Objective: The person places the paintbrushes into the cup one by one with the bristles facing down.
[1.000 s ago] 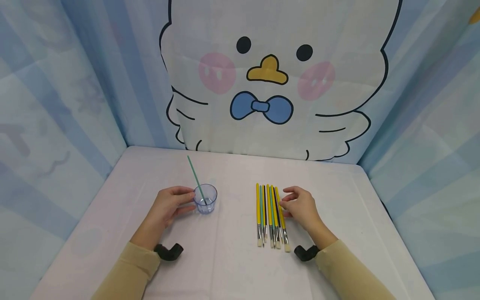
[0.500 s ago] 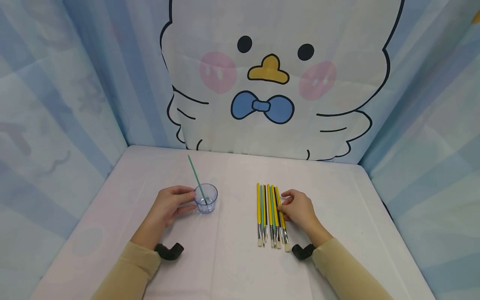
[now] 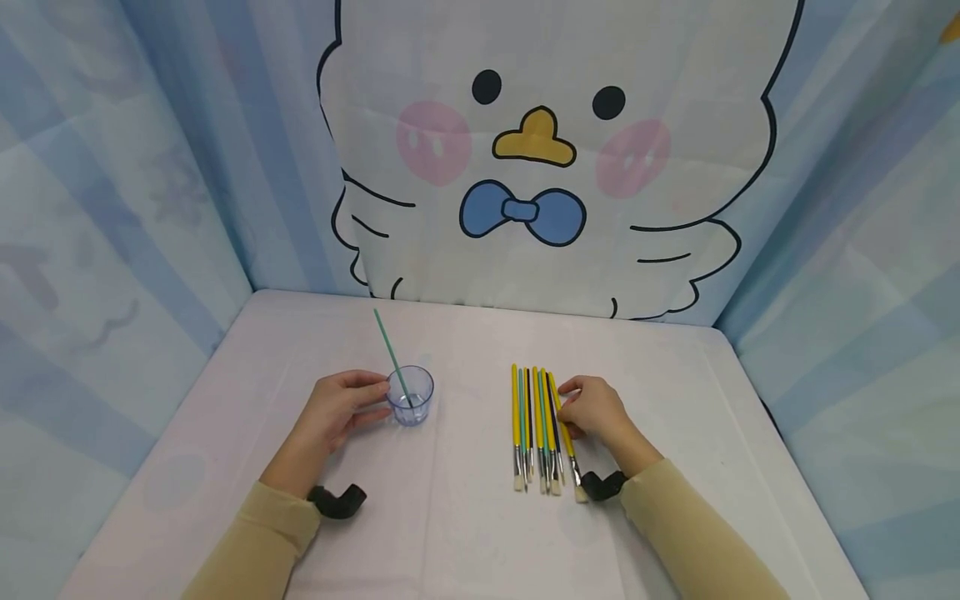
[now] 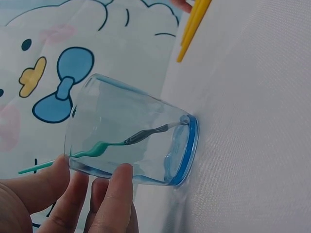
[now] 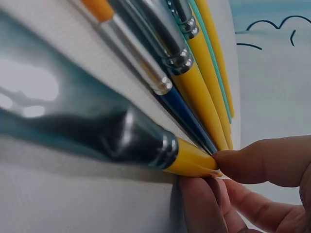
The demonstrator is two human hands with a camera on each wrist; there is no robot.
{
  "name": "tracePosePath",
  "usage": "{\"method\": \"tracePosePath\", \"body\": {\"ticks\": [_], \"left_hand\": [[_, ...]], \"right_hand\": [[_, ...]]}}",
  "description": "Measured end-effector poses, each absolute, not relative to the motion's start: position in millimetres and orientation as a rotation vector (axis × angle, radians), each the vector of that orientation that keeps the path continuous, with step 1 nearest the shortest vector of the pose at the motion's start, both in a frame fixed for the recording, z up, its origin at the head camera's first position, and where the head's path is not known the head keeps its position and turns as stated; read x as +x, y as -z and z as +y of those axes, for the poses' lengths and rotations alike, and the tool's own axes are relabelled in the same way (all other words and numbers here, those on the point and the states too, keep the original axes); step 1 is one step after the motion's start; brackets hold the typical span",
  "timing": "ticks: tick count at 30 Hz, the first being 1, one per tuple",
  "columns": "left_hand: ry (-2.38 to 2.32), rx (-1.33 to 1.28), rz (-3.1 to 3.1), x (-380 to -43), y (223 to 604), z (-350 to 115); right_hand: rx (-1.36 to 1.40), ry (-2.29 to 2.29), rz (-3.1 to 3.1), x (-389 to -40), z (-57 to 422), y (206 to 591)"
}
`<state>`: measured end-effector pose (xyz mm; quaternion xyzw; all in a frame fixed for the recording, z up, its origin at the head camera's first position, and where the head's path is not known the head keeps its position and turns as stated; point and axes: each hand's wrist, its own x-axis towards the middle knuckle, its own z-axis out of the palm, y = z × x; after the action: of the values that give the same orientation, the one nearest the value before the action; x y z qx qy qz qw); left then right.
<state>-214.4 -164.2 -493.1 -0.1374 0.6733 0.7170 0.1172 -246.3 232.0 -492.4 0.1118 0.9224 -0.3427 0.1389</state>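
Note:
At the left, a clear bluish plastic cup (image 3: 423, 403) stands on the white-covered table. A thin green-handled paintbrush (image 3: 386, 341) leans in it, dark bristles down. My left hand (image 3: 345, 408) holds the cup from its left side, thumb at the rim and fingers against the wall. To the right, my right hand (image 3: 597, 412) pinches the handle of a yellow paintbrush (image 3: 568, 443) between thumb and fingers. This brush is the rightmost of the group, its bristle end swung a little apart. Close beside it in the right wrist view is a dark blue paintbrush (image 5: 187, 116).
Several yellow, green and dark paintbrushes (image 3: 538, 421) lie side by side, bristles toward me. A curtain with a cartoon bird (image 3: 525, 267) hangs behind the table (image 3: 480, 517). Black wrist cameras (image 3: 337, 502) stick out below both hands.
My right hand has come slightly left and now pinches the rightmost yellow paintbrush, whose bristle end has swung right. My left hand and the cup have stayed in place.

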Motion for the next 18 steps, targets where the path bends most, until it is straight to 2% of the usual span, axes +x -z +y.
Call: {"method": "tracePosePath", "body": {"ticks": [18], "left_hand": [[-2.100, -0.400, 1.963, -214.6, 493.2, -165.5]], "right_hand": [[0.341, 1.271, 2.548, -248.1, 238.2, 490.8]]}}
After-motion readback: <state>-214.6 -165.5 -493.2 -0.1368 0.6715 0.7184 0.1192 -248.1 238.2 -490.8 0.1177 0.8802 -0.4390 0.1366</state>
